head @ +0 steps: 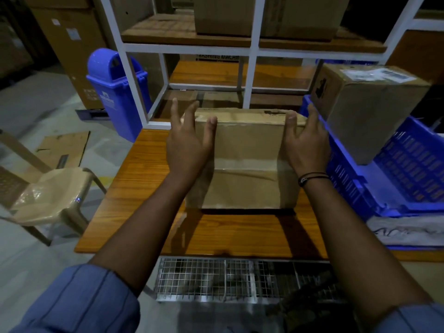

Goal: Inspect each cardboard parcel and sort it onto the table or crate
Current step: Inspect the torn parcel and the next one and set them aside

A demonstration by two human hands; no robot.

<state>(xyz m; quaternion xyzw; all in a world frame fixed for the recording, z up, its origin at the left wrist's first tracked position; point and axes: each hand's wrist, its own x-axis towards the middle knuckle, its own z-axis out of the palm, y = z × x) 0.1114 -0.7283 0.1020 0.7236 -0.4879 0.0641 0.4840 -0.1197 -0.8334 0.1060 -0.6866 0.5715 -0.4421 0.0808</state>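
- The blue plastic crate [346,171] sits on the right end of the table; its walls are slotted.
- One cardboard parcel [374,111] stands in the crate, at its far end, rising well above the rim. It has a white shipping label [377,74] on top and a dark printed mark on its left face.
- A blue swing-lid dustbin [115,92] stands on the floor just past the table's far left corner; what it holds cannot be seen.
- A second parcel [247,150], plain brown, rests on the wooden table [240,234], just left of the crate.
- A band of clear tape [245,163] runs across the face toward the camera, and its far top edge is scuffed and torn [274,112].
- The left hand [187,145] lies against the parcel's left side, fingers straight and spread, thumb over the top edge; nothing is clenched.
- The right hand [305,145] lies likewise on the right side, fingers straight, thumb on top, between parcel and crate. A dark cord bracelet [310,177] circles that wrist.
- Both sleeves [79,301] are blue and pushed up.
- A pale cloth [406,231] lies under the crate's near edge.
- A wire-mesh rack [216,277] sits below the table's near edge.
- Behind the table stands a white-framed shelf rack [252,44] with wooden boards carrying large cartons [223,15].
- A beige plastic chair [52,195] stands left of the table, with flattened cardboard [64,147] on the floor beyond it.
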